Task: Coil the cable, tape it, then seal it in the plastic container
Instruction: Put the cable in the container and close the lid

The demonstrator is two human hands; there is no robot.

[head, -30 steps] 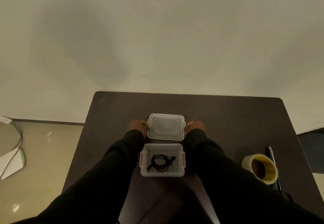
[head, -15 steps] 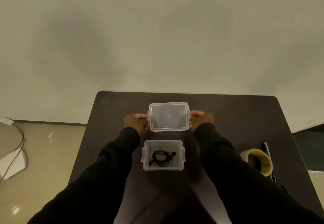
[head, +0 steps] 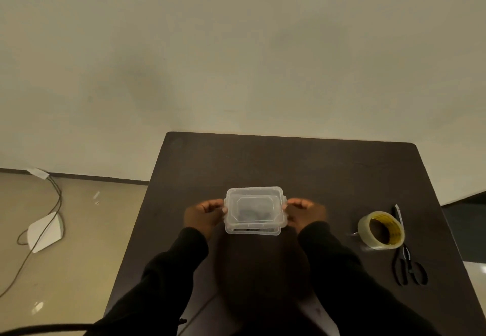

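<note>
Lifted from beyond the container (head: 253,230), the lid (head: 254,208) now sat over it, gripped at its ends by the left hand (head: 204,214) and right hand (head: 305,212), with the coiled cable (head: 252,214) dimly visible inside, so sealing seemed nearly done.

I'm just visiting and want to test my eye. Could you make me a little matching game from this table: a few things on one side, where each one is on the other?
Things:
1. lid
2. tape roll
3. scissors
4. cable

Places:
A. nearest the table's right edge
B. inside the box, dimly seen
C. held between both hands, over the box
D. between the box and the scissors

Pairs: 1-C, 2-D, 3-A, 4-B
</note>
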